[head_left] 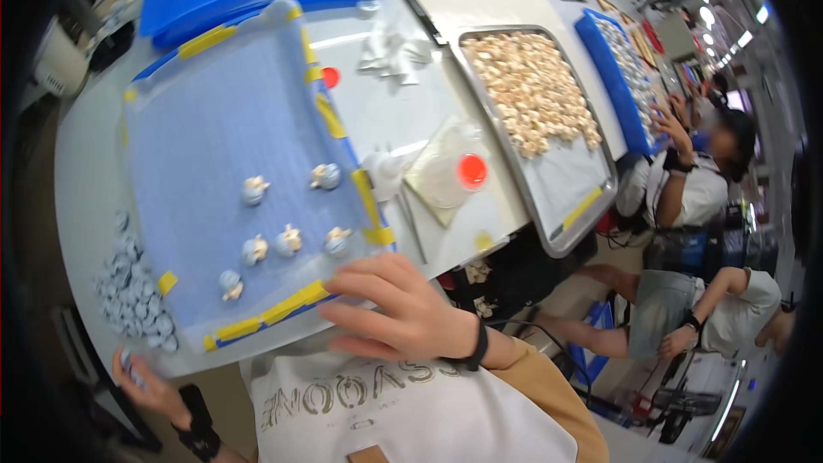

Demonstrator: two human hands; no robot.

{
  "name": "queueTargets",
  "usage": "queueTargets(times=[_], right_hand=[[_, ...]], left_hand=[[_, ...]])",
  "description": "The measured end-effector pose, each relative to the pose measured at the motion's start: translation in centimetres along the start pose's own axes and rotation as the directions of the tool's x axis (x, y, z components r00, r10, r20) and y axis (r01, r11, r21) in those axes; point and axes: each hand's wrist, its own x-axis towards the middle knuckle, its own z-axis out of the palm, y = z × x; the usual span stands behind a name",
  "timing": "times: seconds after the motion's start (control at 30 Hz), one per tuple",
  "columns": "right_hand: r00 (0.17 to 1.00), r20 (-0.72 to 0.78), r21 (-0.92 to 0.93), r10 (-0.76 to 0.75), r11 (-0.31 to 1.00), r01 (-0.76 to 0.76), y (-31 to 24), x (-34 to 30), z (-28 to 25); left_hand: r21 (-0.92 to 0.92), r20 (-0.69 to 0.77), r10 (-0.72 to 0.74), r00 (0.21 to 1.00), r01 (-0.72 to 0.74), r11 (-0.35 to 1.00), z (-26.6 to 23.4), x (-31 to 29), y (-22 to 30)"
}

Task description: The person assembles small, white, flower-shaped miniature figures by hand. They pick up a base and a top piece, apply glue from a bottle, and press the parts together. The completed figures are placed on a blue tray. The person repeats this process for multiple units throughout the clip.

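Observation:
My left hand (147, 390), low at the left beside the table edge, has its fingers closed round a small blue-grey piece (130, 363). Just above it on the table lies a heap of similar blue-grey pieces (133, 296). Over the near right edge of a paper-lined blue tray (197, 111) with yellow tape hovers my right hand (390, 304), fingers apart and nothing visible in them. Inside that tray stand several small figures of blue-grey and cream, among them one figure (289, 241) near the middle and another (337, 242) closest to my right hand.
A metal tray (527, 171) of cream pieces stands right of a white bag with a red round lid (471, 171). Tweezers (411, 223), crumpled white tissue (394, 51) and a knife (420, 13) lie between the trays. Co-workers (686, 171) sit at the right.

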Motion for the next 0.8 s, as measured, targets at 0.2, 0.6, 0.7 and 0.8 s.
queueTargets(times=[0.2,0.6,0.7,0.8], right_hand=[[0.672,-0.504,-0.309,0.543,0.614,-0.727,8.6,-4.5,-16.8],[0.731,-0.4,-0.27,0.553,0.691,-0.67,6.8,-4.3,-16.1],[0.951,-0.025,-0.109,0.309,0.944,-0.31,-1.7,-1.1,-9.3],[0.996,0.066,-0.159,-0.054,0.985,0.064,-2.1,1.7,-3.8]], left_hand=[[-0.678,0.68,0.065,0.73,0.593,0.434,-0.5,0.5,10.3],[-0.436,0.884,0.44,0.159,0.62,0.653,6.7,1.9,21.7],[-0.487,0.853,0.496,0.162,0.589,0.645,7.9,1.5,22.1],[-0.602,0.791,0.553,0.263,0.497,0.625,8.7,0.5,22.4]])
